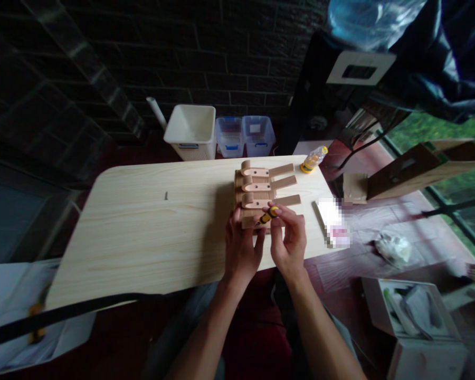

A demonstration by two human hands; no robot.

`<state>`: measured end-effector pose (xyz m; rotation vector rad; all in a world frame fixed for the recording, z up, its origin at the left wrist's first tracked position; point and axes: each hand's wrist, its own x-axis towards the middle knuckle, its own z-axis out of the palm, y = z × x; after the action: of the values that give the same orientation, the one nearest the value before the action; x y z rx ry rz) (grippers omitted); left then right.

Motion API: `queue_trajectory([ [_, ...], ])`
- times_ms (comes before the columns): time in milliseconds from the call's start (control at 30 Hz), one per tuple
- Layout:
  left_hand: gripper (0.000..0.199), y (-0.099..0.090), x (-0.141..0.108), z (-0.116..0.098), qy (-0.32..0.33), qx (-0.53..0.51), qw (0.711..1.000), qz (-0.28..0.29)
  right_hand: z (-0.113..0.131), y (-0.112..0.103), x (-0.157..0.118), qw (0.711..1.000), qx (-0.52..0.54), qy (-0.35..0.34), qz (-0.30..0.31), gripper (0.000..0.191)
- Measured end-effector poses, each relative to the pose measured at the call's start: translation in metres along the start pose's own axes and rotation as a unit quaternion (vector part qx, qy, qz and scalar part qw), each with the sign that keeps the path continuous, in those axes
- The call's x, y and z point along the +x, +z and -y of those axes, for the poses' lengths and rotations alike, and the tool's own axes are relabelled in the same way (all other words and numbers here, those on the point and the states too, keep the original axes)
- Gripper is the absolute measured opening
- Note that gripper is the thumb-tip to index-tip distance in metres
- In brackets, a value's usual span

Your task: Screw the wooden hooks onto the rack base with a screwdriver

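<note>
A wooden piece (257, 186) with several curved hooks and flat slats stands near the back right of the light wood table. Small dark screws show on its upper slats. My left hand (243, 245) is closed around the near left edge of this piece, its fingertips partly hidden. In my right hand (291, 237) is a short yellow and black screwdriver (269, 215), pinched at the handle end. Its tip points down and left at the nearest slat (248, 221), close to my left fingers. Whether the tip touches a screw is too small to tell.
A small dark screw-like piece (166, 196) lies on the table (134, 237) to the left. A clear bottle with yellow ends (313, 160) stands at the back right corner, above a white blurred item (332, 221). Behind the table are a white bin (192, 126) and clear boxes (257, 132).
</note>
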<state>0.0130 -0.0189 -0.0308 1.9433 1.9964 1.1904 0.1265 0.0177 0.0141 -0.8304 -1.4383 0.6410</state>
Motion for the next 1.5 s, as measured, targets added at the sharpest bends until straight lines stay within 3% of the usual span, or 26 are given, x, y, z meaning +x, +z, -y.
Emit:
queue_trajectory([
  [733, 0.046, 0.002, 0.000, 0.002, 0.015, -0.004, 1.000, -0.011, 0.007, -0.001, 0.007, 0.998, -0.053, -0.030, 0.002, 0.020],
  [967, 0.047, 0.002, 0.000, 0.003, 0.008, 0.002, 1.000, -0.006, 0.005, -0.003, 0.005, 0.999, -0.030, -0.009, 0.012, 0.023],
  [1267, 0.047, 0.000, 0.001, 0.000, 0.008, -0.001, 1.000, -0.008, 0.009, -0.004, 0.012, 0.995, -0.084, -0.049, 0.014, 0.029],
  [1500, 0.043, -0.003, 0.000, 0.001, 0.011, 0.005, 1.000, 0.007, 0.007, -0.006, 0.009, 0.999, -0.027, -0.022, 0.019, 0.024],
])
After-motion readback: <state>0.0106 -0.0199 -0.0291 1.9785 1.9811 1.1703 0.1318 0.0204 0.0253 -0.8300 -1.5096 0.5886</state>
